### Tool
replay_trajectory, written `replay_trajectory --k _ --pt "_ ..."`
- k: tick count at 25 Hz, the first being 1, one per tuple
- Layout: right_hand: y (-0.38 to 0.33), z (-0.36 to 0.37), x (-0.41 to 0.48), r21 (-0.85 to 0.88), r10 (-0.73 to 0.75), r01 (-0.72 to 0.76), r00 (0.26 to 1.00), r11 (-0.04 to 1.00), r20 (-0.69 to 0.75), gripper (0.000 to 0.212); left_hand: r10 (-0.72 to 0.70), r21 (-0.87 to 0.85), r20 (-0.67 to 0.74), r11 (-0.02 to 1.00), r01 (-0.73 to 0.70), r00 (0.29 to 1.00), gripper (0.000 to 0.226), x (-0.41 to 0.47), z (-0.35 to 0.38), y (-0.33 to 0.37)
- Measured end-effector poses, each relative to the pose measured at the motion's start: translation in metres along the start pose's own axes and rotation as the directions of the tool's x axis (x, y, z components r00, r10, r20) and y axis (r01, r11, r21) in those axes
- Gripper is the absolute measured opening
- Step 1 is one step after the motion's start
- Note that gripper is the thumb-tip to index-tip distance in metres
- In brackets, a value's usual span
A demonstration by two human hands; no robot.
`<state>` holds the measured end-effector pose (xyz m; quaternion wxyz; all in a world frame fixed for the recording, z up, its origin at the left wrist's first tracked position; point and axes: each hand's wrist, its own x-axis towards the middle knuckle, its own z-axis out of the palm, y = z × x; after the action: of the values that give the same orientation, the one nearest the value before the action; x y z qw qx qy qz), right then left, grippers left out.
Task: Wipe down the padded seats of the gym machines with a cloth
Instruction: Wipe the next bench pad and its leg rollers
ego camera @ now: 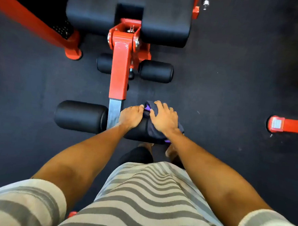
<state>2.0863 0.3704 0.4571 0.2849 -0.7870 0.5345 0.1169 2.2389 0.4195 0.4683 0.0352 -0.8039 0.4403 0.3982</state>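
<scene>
A dark grey cloth (153,129) with purple trim is draped over the right black roller pad (136,132) of a red gym machine. My right hand (163,118) lies spread on top of the cloth, fingers curved over it, a ring on one finger. My left hand (131,116) grips the same roller pad just left of the cloth, beside the steel post (114,113). The matching left roller pad (81,116) is bare. Beyond them sits the black padded seat (129,13).
A red beam (120,71) runs from the seat toward me, with two smaller roller pads (156,71) on either side. A red frame leg (36,22) crosses at upper left, and red feet (290,124) stand at right. Dark rubber floor (228,74) surrounds the machine.
</scene>
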Motion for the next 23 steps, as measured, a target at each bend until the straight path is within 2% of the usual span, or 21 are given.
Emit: replay_trajectory --k 3,8,11,16,20,23 --pt "0.027 -0.024 0.038 0.015 -0.024 0.021 0.977 1.0 0.211 0.039 -0.073 -0.008 -0.005 0.997 0.073 0.997 0.041 0.002 0.003 0.003" --pt "0.053 -0.059 0.091 0.052 -0.115 0.104 0.941 0.993 0.32 0.037 -0.275 -0.178 -0.004 0.946 0.269 0.962 0.033 0.018 -0.002 0.023" --pt "0.064 -0.064 0.122 0.067 -0.165 0.15 0.917 0.986 0.364 0.036 -0.412 -0.376 -0.021 0.847 0.375 0.911 0.029 0.034 0.007 0.04" --pt "0.089 -0.049 0.199 0.135 -0.292 0.261 0.887 0.956 0.357 0.039 -0.559 -0.661 0.047 0.604 0.445 0.828 0.021 0.102 0.044 0.081" --pt "0.119 -0.028 0.252 0.042 -0.327 0.333 0.882 0.942 0.338 0.042 -0.592 -0.704 0.145 0.501 0.503 0.793 0.017 0.166 0.084 0.105" --pt "0.138 -0.002 0.294 -0.032 -0.429 0.443 0.881 0.896 0.199 0.054 -0.612 -0.753 0.17 0.425 0.503 0.772 0.023 0.22 0.11 0.11"
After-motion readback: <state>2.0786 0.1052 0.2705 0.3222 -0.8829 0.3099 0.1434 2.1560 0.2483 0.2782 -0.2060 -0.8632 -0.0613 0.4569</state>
